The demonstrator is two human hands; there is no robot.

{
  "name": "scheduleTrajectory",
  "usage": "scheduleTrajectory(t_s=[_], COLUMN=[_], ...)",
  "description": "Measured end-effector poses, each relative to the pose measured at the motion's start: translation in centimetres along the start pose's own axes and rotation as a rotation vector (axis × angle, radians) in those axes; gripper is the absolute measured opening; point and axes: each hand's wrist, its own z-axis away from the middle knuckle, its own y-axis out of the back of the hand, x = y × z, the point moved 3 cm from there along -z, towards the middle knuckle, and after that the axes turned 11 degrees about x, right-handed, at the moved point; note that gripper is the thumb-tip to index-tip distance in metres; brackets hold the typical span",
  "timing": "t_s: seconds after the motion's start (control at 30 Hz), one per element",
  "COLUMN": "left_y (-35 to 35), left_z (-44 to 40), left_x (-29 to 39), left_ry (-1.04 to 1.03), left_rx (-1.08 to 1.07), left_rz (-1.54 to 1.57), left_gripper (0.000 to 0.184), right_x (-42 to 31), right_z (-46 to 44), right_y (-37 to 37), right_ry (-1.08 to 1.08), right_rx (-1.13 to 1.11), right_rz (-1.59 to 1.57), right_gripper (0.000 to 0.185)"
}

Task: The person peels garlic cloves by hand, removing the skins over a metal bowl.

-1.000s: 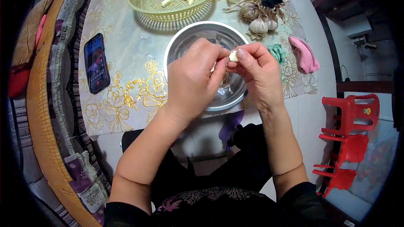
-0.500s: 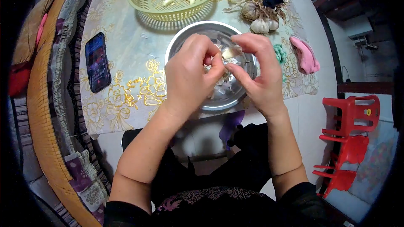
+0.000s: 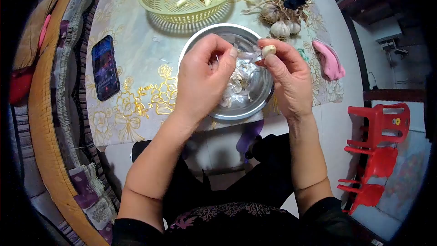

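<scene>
My right hand (image 3: 290, 74) pinches a pale garlic clove (image 3: 269, 50) between thumb and fingers, above the right side of a metal bowl (image 3: 260, 101). Over the bowl's left side is my left hand (image 3: 205, 75), its thumb and index finger pressed together on thin garlic skin (image 3: 246, 55) that reaches toward the right hand. Loose papery peelings (image 3: 236, 83) lie inside the bowl. Behind it, a green plastic basket (image 3: 157, 14) holds several peeled cloves (image 3: 181, 3).
Garlic bulbs (image 3: 280, 29) with dry stalks and a black tie lie at the back right, near a pink cloth (image 3: 329, 59). A phone (image 3: 105, 68) rests on the left of the table (image 3: 136, 41). Red plastic chairs (image 3: 380, 125) stand at the right.
My hands have drawn apart. The clove, earlier between both hands, is now in my right fingers, and skin shows between the hands. More peelings in the bowl are visible.
</scene>
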Motion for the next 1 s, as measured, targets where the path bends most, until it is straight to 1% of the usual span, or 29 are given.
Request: scheduleTrajectory(t_s=[0.07, 0.17, 0.3, 0.4, 0.47, 0.6, 0.7, 0.8, 0.87, 0.9, 0.97, 1.0], left_y=[-0.3, -0.4, -0.5, -0.6, -0.5, -0.2, -0.3, -0.7, -1.1, -1.2, -1.1, -1.1], left_z=[0.3, 0.4, 0.6, 0.7, 0.6, 0.5, 0.3, 0.7, 1.1, 1.2, 1.4, 1.4], left_x=[-0.3, 0.9, 1.4, 1.3, 1.3, 1.1, 0.6, 0.4, 1.2, 1.5, 2.0, 2.3], left_ry=[-0.073, -0.217, -0.208, -0.199, -0.204, -0.142, -0.076, -0.004, 0.015, -0.017, -0.081, -0.011], left_rx=[-0.053, -0.005, -0.033, -0.034, -0.038, -0.113, -0.162, -0.199, -0.241, -0.319, -0.479, -0.514], left_rz=[-0.034, -0.124, -0.016, 0.011, -0.009, -0.052, -0.017, 0.063, 0.132, 0.117, 0.088, 0.058], left_gripper=[0.006, 0.009, 0.014, 0.014, 0.014, 0.013, 0.011, 0.009, 0.009, 0.009, 0.009, 0.01], right_x=[0.1, 0.2, 0.1, -0.3, -0.1, 0.1, 0.3, 0.4, 0.7, 1.0, 1.2, 1.1], right_z=[0.0, 0.1, 0.3, 0.5, 0.4, 0.3, 0.5, 0.7, 0.4, 0.1, -0.4, -0.5], right_y=[0.0, 0.0, -0.2, -0.7, -0.5, -0.3, -0.3, -0.5, -0.2, 0.1, 1.1, 1.3], right_ry=[-0.023, -0.034, -0.092, -0.011, 0.043, 0.119, 0.095, -0.117, -0.219, -0.267, -0.284, -0.309], right_rx=[-0.027, -0.038, -0.081, -0.152, -0.154, -0.156, -0.12, -0.027, 0.06, 0.105, 0.086, 0.079], right_rz=[-0.022, -0.002, 0.098, 0.16, 0.235, 0.322, 0.306, 0.182, -0.024, -0.127, -0.245, -0.296], right_gripper=[0.026, 0.025, 0.024, 0.023, 0.022, 0.02, 0.02, 0.021, 0.022, 0.023, 0.028, 0.028])
